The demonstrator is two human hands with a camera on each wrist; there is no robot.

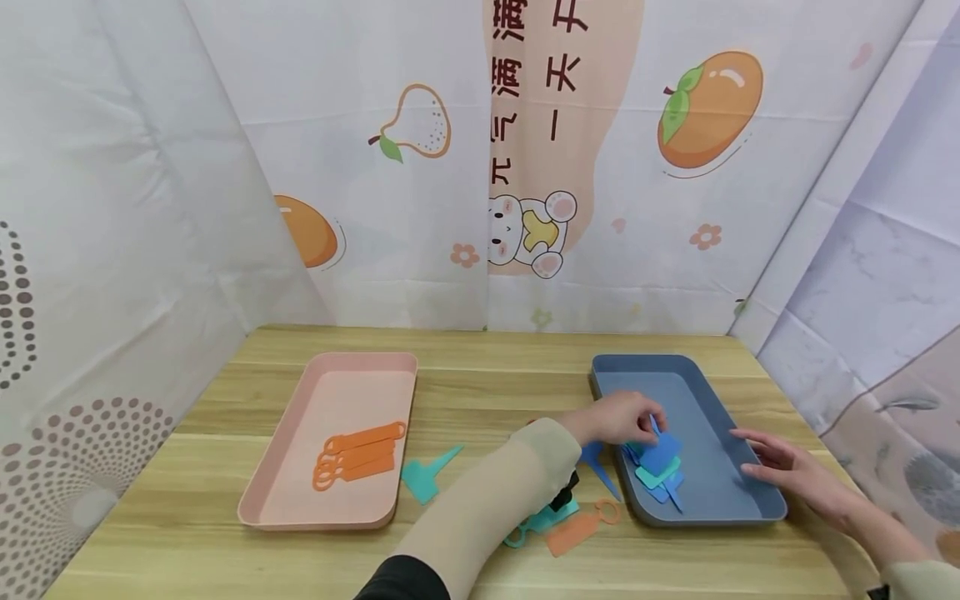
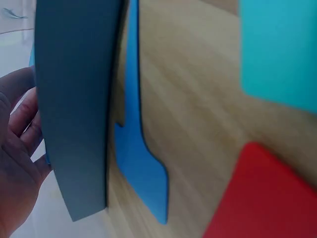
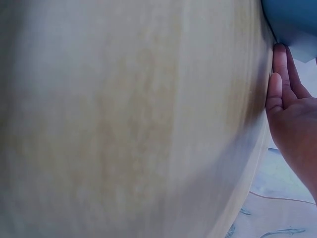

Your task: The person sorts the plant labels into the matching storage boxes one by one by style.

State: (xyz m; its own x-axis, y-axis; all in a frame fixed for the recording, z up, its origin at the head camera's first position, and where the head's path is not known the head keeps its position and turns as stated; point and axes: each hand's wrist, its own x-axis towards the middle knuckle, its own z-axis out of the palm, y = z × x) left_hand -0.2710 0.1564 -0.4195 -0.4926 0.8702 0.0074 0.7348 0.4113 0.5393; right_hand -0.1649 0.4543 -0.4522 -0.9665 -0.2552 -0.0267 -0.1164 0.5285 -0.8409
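My left hand point(image 1: 621, 417) reaches over the near left side of the blue-grey tray point(image 1: 720, 450). Its fingers pinch the narrow stem of a blue T-shaped plant label point(image 1: 662, 454). Beneath that lie more blue labels and a teal label point(image 1: 658, 474), overlapping in a pile. In the left wrist view, the tray wall partly hides the fingers. My right hand point(image 1: 798, 475) is at the tray's right rim, fingers extended and holding nothing. The right wrist view shows its fingertips point(image 3: 280, 54) right at the tray's underside edge.
A pink tray point(image 1: 258, 492) at the left holds several orange ring-ended tags point(image 1: 367, 450). Between the trays lie a teal label point(image 1: 423, 479), an orange ring tag point(image 1: 573, 533), a blue label point(image 2: 141, 168) and a red piece point(image 2: 267, 198). My left forearm covers part of this area.
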